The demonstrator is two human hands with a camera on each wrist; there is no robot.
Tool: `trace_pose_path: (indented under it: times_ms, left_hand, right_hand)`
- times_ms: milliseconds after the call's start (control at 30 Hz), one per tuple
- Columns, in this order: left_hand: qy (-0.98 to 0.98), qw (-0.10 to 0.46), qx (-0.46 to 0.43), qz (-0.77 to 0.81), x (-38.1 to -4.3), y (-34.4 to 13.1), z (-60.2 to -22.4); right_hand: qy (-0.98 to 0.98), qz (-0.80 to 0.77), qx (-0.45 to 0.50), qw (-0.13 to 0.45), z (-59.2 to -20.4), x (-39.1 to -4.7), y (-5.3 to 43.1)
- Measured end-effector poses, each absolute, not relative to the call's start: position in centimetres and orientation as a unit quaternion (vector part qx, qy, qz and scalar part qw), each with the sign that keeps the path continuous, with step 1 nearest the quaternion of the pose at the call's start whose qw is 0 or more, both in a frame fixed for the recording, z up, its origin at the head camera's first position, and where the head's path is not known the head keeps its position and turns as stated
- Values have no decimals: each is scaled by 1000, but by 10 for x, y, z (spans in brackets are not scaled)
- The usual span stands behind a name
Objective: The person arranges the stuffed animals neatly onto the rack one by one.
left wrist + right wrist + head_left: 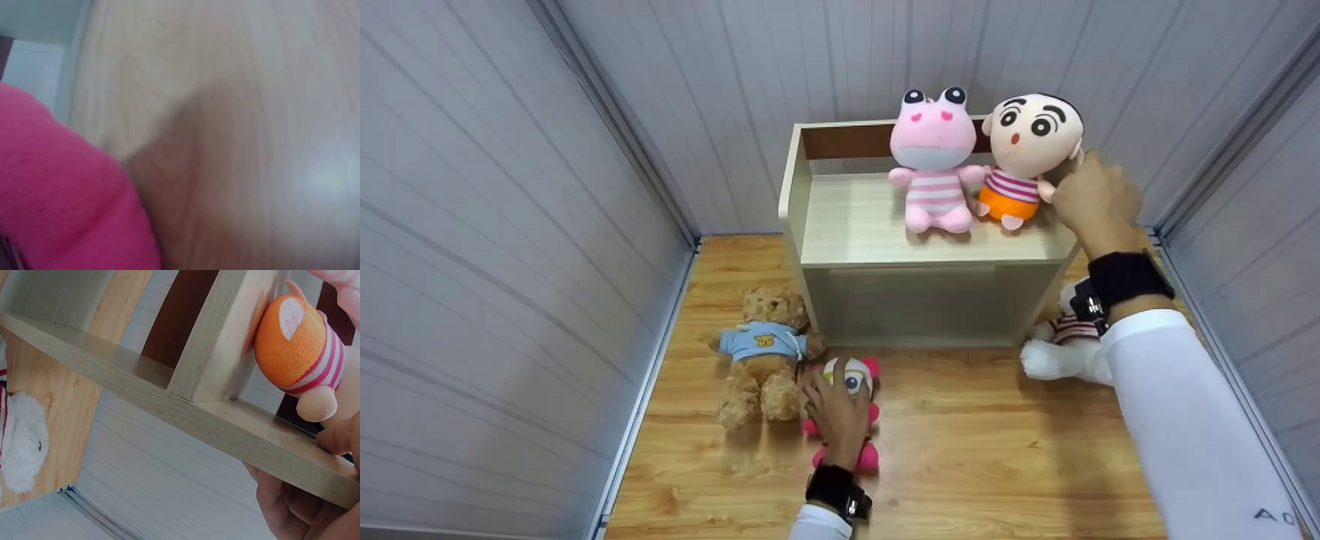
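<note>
My left hand is over a pink and white plush toy at the shelf's front left, its fingers spread around the toy's head and partly hiding it. Bright pink plush fills the lower left of the left wrist view, where no fingers show. With my right hand I grip the top of the right side panel of a small wooden shelf. The right wrist view has the thumb on the panel's inner side and the fingers outside. Beside that hand sits a boy doll in orange shorts.
A pink frog plush sits on the upper shelf, left of the doll. On the floor, a brown teddy bear in a blue shirt lies at the left. A white plush lies at the right, partly behind my sleeve. Grey walls enclose the space.
</note>
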State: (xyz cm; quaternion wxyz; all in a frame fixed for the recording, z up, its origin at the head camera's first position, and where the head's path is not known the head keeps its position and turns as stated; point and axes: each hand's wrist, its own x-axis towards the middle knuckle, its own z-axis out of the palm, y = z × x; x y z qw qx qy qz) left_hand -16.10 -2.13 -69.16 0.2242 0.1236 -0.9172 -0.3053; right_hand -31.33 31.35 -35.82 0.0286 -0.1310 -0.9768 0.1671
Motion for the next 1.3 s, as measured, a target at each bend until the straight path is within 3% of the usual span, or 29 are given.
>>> trace_pose_path:
  times_ms: [633, 1000, 1300]
  left_hand:
    - [-861, 328, -37, -387, -173, -2, -612]
    - [-828, 391, -67, -395, -174, 1, -569]
    - [-823, 390, -64, -407, -173, -4, -547]
  right_hand:
    - [-978, 165, -126, 33, -359, -313, 314]
    - [-978, 165, -120, 45, -358, -312, 313]
    - [-979, 161, -123, 38, -358, -314, 314]
